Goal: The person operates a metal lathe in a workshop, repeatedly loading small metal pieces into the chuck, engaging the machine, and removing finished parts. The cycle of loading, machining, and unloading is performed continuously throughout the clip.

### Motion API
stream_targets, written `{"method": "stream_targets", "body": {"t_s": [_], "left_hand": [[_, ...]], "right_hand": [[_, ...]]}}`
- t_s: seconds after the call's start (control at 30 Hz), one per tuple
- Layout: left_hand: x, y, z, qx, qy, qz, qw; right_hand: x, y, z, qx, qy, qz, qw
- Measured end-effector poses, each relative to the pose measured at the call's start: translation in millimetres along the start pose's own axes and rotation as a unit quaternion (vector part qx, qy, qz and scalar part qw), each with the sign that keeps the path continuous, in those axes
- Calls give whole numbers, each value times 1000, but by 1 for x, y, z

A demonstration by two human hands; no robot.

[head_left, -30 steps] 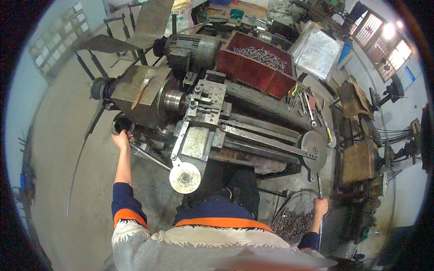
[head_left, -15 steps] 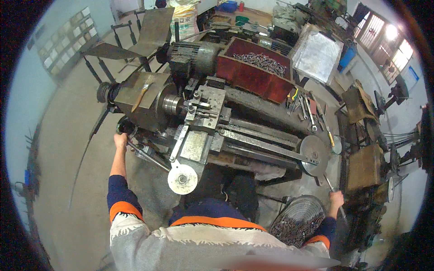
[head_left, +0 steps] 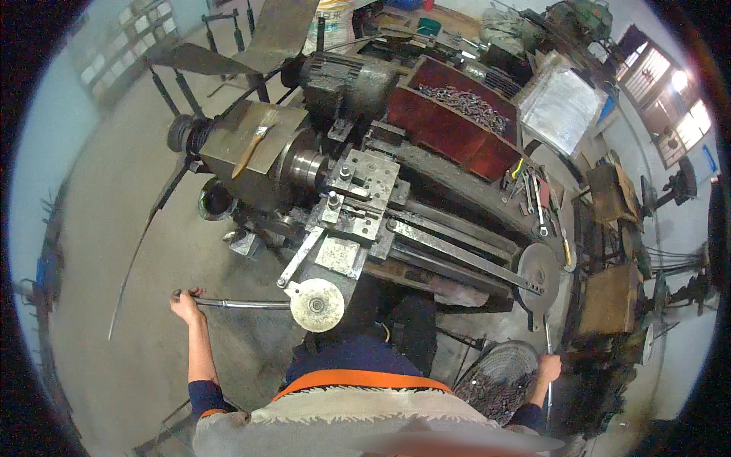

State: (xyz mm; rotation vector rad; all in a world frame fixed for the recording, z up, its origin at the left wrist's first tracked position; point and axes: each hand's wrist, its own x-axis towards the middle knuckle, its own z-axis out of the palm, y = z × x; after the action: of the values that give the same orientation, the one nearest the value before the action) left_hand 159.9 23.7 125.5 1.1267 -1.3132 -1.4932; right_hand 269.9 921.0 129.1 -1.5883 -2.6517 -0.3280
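Note:
My left hand [head_left: 185,306] is closed round the outer end of a shiny metal lever [head_left: 244,304], which runs to a pale round disc [head_left: 317,305] at the front of a small lathe. My right hand [head_left: 549,369] grips a thin metal lever [head_left: 547,335] below a dark grey disc [head_left: 537,271]. A long flat bar [head_left: 464,255] joins that disc to the tool slide [head_left: 364,180]. Left of the slide is the bright chuck [head_left: 308,167] on the headstock. I cannot make out a workpiece in it.
A wooden-handled brush [head_left: 251,152] lies on the headstock. Behind the slide, a red tray [head_left: 430,126] holds many small metal parts. Wrenches [head_left: 541,199] lie to its right. By my right arm stands a perforated basket [head_left: 499,373] of dark small pieces. A motor [head_left: 346,82] sits behind.
My left hand has swung its lever toward me, from slanting away to pointing left. My right hand has come slightly nearer and left, its lever now more upright. The whole view has shifted.

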Motion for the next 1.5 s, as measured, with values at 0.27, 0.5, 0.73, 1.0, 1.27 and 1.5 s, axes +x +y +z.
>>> {"method": "stream_targets", "body": {"t_s": [0.27, 0.5, 0.73, 1.0, 1.27, 1.5], "left_hand": [[14, -12, 8, -5, 18, 22, 1000], [31, -19, 16, -3, 8, 38, 999], [17, -3, 19, -2, -6, 22, 1000], [5, -4, -21, 69, -22, 12, 997], [-17, 26, -61, 230, -89, -29, 969], [94, 0, -50, 443, -222, 93, 864]], "right_hand": [[-43, -24, -30, 44, -31, 25, 998], [-51, -20, -26, 85, -29, 9, 996], [-43, -15, -15, 6, 25, -23, 999], [75, 1, 6, -27, 13, -34, 999], [104, -37, -15, -105, 11, 38, 994], [67, -36, 13, -30, 149, -28, 988]]}}
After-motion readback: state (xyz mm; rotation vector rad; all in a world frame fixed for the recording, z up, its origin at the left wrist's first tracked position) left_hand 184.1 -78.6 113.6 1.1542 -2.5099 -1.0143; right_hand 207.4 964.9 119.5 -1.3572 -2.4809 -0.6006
